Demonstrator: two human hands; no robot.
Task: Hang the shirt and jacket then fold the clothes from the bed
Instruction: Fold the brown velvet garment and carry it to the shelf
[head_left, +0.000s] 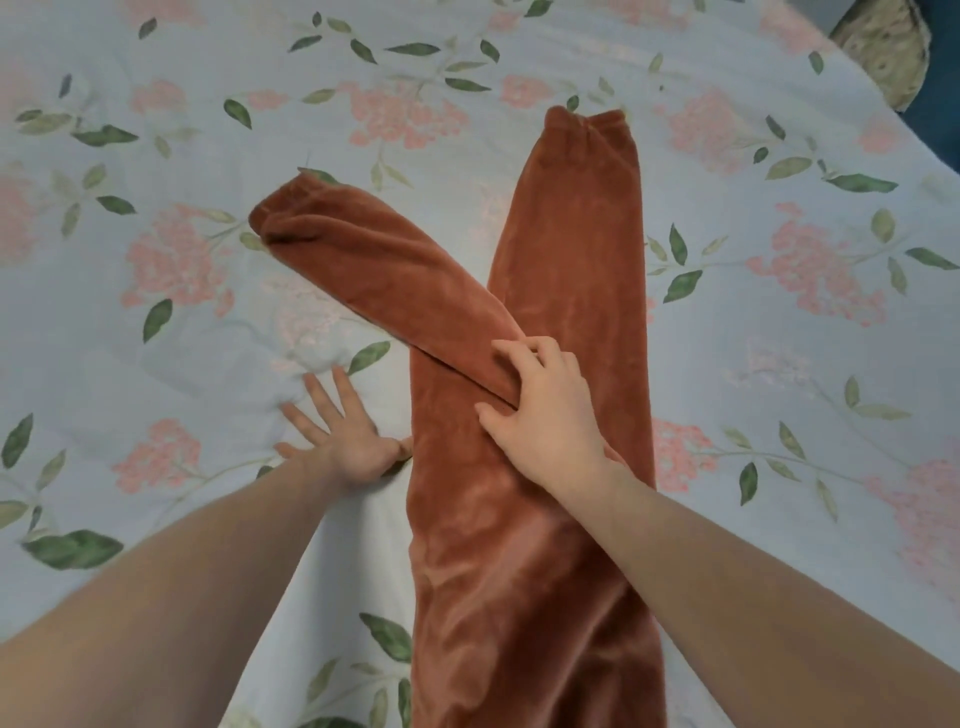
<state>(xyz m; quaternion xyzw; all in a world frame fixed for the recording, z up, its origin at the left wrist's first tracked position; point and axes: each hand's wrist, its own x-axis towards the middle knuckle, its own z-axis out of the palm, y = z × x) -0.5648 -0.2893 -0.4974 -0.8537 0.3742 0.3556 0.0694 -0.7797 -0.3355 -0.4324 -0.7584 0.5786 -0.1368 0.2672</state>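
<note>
A pair of rust-brown trousers (540, 519) lies lengthwise on the bed (156, 364), on a pale blue cover with pink flowers and green leaves, and it runs from the lower edge of the view up toward the far side. One leg (571, 234) goes straight away from the person, and its gathered cuff is at the far end. The other leg (374, 280) is turned to the left and lies across the bed at an angle, so the two legs make a shape like the letter Y. The right hand (545, 410) grips this slanted leg at the place where it crosses the straight one, with the fingers over the top edge and the thumb at the near side; I judge that it holds there in order to swing the leg over and lay it on the other, which is the first fold. The left hand (343, 431) is flat on the bed with the fingers spread, just beside the left edge of the trousers (the thumb seems to touch the cloth), probably to support the body and to keep the cover from sliding. The fabric looks thick, soft and velvety, with a light shine and some shallow wrinkles near the waist part, so it will probably fold into a bulky pack and not a sharp one.
</note>
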